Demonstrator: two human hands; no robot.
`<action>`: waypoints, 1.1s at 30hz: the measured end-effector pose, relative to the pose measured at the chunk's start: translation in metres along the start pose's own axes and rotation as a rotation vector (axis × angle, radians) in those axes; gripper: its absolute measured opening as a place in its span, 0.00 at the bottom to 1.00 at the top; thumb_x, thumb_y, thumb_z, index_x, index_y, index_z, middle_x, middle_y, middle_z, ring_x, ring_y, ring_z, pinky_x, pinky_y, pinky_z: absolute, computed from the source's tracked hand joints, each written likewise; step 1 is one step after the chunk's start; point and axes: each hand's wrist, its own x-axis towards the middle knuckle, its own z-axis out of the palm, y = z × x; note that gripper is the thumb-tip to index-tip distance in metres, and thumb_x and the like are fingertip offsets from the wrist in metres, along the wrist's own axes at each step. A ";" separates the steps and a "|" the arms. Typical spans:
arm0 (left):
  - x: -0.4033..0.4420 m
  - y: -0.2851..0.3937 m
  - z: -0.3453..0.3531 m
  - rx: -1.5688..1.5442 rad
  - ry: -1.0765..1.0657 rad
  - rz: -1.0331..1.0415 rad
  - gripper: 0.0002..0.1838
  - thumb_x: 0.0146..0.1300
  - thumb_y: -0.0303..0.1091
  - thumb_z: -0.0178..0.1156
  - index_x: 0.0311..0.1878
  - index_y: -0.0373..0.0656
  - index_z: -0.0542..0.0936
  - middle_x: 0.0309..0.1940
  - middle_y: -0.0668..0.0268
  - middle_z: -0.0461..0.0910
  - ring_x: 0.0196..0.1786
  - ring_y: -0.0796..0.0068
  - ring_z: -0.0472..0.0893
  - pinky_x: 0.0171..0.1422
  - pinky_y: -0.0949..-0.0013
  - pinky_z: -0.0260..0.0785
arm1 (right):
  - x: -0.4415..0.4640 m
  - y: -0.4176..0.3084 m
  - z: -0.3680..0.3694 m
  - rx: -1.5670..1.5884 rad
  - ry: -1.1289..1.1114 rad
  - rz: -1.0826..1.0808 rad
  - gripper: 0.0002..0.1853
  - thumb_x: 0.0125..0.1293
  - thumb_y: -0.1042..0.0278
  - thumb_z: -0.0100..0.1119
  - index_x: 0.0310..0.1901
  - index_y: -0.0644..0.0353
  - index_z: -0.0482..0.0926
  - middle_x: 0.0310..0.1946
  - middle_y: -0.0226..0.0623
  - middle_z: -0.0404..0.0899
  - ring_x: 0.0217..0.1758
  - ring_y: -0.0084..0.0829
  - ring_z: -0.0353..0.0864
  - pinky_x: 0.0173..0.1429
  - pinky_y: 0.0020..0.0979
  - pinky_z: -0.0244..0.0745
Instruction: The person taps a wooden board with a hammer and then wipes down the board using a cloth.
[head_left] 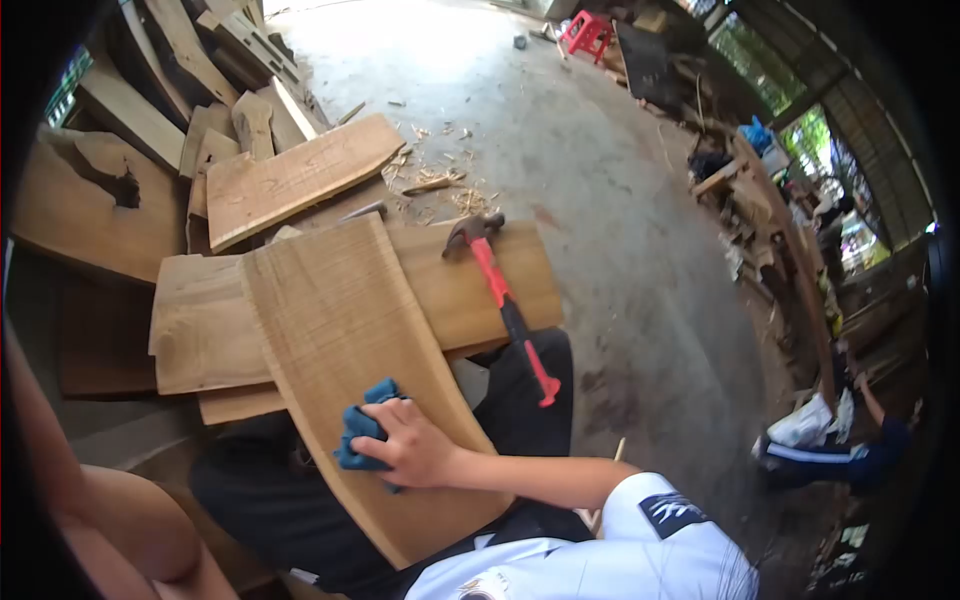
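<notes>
My right hand [408, 446] is closed around a crumpled blue cloth [362, 425] and presses it on the lower part of a long wooden board [340, 300]. The board slants from my lap, its far end resting across other planks. A hammer [505, 305] with a red and black handle lies to the right, its dark head on a crosswise plank [530, 270] and its handle end past the plank's edge. Bare skin of a bent arm [140, 530] shows at the lower left. My left hand is outside the frame.
Stacked wood slabs [110, 200] crowd the left side, with another board [305, 175] beyond mine. Wood shavings [470, 200] litter the concrete floor. A red stool [587, 35] stands far back. At the right, another person [840, 455] is partly visible near wood scraps and a plastic bag [800, 422].
</notes>
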 end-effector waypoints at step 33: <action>0.019 -0.014 0.005 0.105 -0.045 0.042 0.48 0.62 0.55 0.69 0.80 0.49 0.60 0.81 0.56 0.56 0.83 0.57 0.53 0.84 0.47 0.46 | 0.028 0.010 0.007 -0.059 -0.022 -0.177 0.22 0.52 0.61 0.72 0.50 0.46 0.79 0.56 0.51 0.74 0.58 0.52 0.74 0.62 0.50 0.70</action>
